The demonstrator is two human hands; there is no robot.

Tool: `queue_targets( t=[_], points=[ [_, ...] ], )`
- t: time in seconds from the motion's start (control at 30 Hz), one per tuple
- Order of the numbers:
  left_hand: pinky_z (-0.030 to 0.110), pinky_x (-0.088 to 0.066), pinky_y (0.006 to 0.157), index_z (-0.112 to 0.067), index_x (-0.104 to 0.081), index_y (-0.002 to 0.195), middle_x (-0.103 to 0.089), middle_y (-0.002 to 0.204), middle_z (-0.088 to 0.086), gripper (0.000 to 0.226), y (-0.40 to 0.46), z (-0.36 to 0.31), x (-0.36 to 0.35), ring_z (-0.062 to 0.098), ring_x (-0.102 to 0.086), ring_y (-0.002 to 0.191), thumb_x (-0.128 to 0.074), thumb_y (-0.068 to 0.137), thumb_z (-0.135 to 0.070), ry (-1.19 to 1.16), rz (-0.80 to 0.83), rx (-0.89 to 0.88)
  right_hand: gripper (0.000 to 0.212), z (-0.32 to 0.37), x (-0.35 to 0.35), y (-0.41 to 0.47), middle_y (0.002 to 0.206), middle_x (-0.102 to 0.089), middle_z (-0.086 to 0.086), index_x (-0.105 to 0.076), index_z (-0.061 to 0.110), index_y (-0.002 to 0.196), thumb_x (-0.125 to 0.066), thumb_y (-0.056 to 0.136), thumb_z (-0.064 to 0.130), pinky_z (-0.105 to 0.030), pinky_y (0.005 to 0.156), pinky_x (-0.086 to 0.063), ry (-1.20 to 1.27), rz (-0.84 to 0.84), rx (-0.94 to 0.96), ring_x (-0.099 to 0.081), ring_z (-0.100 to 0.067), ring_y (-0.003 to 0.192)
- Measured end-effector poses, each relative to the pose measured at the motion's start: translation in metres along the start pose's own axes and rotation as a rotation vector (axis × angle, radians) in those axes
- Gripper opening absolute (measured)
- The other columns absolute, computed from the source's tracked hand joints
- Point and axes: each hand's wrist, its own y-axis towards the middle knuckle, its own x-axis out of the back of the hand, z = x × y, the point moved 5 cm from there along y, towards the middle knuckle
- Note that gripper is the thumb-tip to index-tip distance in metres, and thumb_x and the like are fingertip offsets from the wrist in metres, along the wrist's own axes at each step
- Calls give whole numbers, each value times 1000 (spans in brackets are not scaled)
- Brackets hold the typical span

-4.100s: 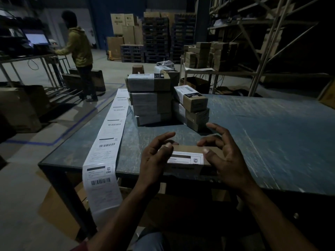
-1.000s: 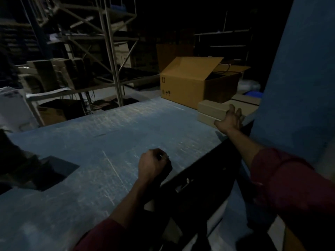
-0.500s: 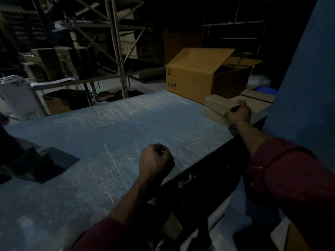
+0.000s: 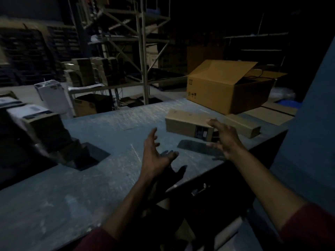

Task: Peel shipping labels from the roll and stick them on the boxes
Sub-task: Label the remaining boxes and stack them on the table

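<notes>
Both hands hang spread and empty over the scuffed grey surface (image 4: 76, 187), the left hand (image 4: 156, 155) palm-up, the right hand (image 4: 225, 140) cupped by the long brown cardboard box (image 4: 186, 122), which seems airborne just beyond. It looks light and rigid, best caught by its long sides.

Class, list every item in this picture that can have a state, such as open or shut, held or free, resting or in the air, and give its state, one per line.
Left hand: open, fingers spread, holding nothing.
Right hand: open, fingers spread, holding nothing.
Small long box: closed, in the air above its shadow, free of both hands.
Second long box: closed, lying on the table.
Large carton: flaps open, standing on the table.
</notes>
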Motion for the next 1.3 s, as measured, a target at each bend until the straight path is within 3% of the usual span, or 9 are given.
queue_targets(
  t=[0.1,0.2,0.43,0.6,0.67,0.73,0.97,1.13,1.3],
  points=[
    [23,-51,97,-40,-12,165,-27,149,-14,126,-14,-13,62,14,-45,135,-96,73,-24,159,12,-206,47,-21,-52,-40,130,-60,-6,-72,27,114,-75,81,60,-33,53,-54,-50,163,-107,-64,-36,107],
    [9,-45,101,-32,-16,165,-28,155,-7,131,-49,-22,121,4,-43,136,-100,65,-22,312,-29,-362,45,-42,-104,-77,99,-73,-9,-73,24,112,-67,85,59,-26,45,-44,-100,383,-187,-72,-30,77],
    [30,-58,80,-17,-62,124,-57,127,-1,77,-123,-29,239,8,-62,114,-103,60,-28,458,-109,-335,62,-78,-193,-146,94,-77,-3,-69,34,122,-51,86,82,-25,48,-46,-417,668,-274,-72,-24,70],
    [19,-52,72,-24,-64,118,-69,113,-11,75,-156,-10,298,10,-68,105,-104,56,-37,441,-201,-119,96,-81,-245,-180,125,-71,2,-51,44,141,-67,59,92,-37,75,-62,-533,823,70,-70,-16,107],
    [25,-54,77,-31,-65,115,-70,110,-12,73,-164,-1,319,10,-67,104,-101,54,-50,469,-214,-33,124,-85,-259,-191,139,-62,8,-25,53,153,-79,48,89,-39,98,-57,-632,896,234,-65,-9,118],
    [26,-50,77,-39,-65,110,-69,103,-15,72,-170,7,335,7,-62,100,-91,51,-69,588,-224,53,131,-89,-274,-201,147,-55,14,-27,50,157,-84,44,87,-39,109,-51,-796,971,415,-60,-7,126],
    [45,-52,94,-40,-64,124,-54,95,-20,86,-188,17,348,19,-45,108,-72,55,-91,793,-233,312,96,-102,-302,-212,154,-52,1,-40,41,156,-86,74,54,-35,111,-43,-898,894,666,-53,-21,136],
    [50,-48,100,-46,-53,140,-64,126,-7,97,-199,16,349,21,-42,120,-65,56,-94,817,-254,335,104,-108,-297,-223,153,-43,-9,-36,36,158,-89,70,53,-40,107,-41,-963,730,686,-43,-30,138],
    [18,-47,71,-26,-74,118,-75,101,-11,41,-246,-14,393,5,-64,93,-86,84,-46,527,-651,81,46,-100,-282,-303,113,-59,-17,-69,7,122,-80,85,32,-14,88,-40,-490,494,1104,-54,-20,106]
  ],
)
